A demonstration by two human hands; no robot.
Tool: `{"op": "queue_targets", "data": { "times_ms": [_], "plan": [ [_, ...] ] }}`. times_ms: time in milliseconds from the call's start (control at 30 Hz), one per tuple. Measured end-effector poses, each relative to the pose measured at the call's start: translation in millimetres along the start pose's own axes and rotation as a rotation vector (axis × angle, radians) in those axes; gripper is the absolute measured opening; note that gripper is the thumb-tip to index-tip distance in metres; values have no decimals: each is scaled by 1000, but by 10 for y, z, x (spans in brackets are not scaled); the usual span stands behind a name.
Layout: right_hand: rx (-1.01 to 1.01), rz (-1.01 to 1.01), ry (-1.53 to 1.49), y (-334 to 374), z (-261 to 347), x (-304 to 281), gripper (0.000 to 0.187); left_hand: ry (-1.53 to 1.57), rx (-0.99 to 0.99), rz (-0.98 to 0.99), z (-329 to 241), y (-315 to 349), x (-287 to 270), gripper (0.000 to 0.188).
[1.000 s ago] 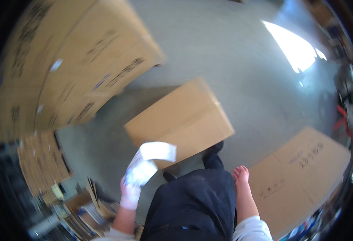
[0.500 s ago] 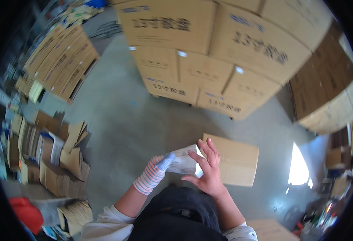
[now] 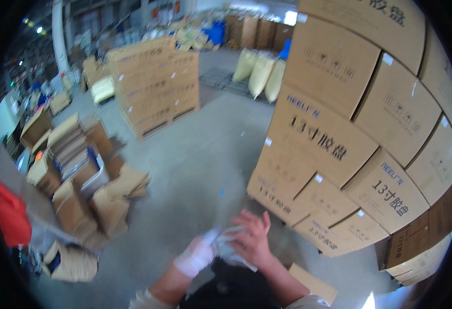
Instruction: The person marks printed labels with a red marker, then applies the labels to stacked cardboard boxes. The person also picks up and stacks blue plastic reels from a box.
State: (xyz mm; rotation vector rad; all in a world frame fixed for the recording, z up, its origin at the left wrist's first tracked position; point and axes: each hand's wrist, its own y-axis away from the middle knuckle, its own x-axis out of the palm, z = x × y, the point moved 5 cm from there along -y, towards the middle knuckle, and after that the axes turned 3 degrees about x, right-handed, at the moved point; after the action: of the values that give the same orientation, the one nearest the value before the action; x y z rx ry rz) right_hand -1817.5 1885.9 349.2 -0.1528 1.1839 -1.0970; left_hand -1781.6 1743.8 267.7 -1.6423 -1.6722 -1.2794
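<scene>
A striped glove covers my left hand (image 3: pixel 197 255), which is closed on a thin, pale sheet (image 3: pixel 231 248) that looks like paper. My bare right hand (image 3: pixel 253 239) is against the same sheet from the other side, its fingers stretched out and partly spread over it. Where the right thumb sits is hidden. Motion smears both hands and the sheet, so any print on it cannot be read. Behind my right forearm, a flat-topped cardboard box (image 3: pixel 313 283) shows in part on the floor.
A tall stack of cardboard cartons (image 3: pixel 334 131) rises ahead on the right. Further off at left stands a loaded pallet of cartons (image 3: pixel 156 82). Flattened cardboard (image 3: pixel 113 201) and a red object (image 3: pixel 10 213) lie at near left. Pale sacks (image 3: pixel 262 74) stand at the back.
My view has swung left and up, so the carton stack now sits on the right and sacks show behind. The sheet stays between my hands, with the right hand's fingers now over it.
</scene>
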Motion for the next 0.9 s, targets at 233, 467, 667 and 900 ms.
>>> {"op": "queue_targets", "data": {
  "times_ms": [233,467,667,900],
  "plan": [
    [-10,29,147,-1016,-1196,896,22,255,-118,142,-625,-1750,-765,34],
    [-84,-76,175,-2784,-2226,1234,19,99,-138,206,-2122,-3311,-214,24],
    [-80,-50,146,-4101,-3125,1653,11,9,-115,293,-3121,-4531,361,34],
    [73,-212,242,-5319,-4410,1983,14,73,-344,433,-3935,-6583,472,41]
  ]
}}
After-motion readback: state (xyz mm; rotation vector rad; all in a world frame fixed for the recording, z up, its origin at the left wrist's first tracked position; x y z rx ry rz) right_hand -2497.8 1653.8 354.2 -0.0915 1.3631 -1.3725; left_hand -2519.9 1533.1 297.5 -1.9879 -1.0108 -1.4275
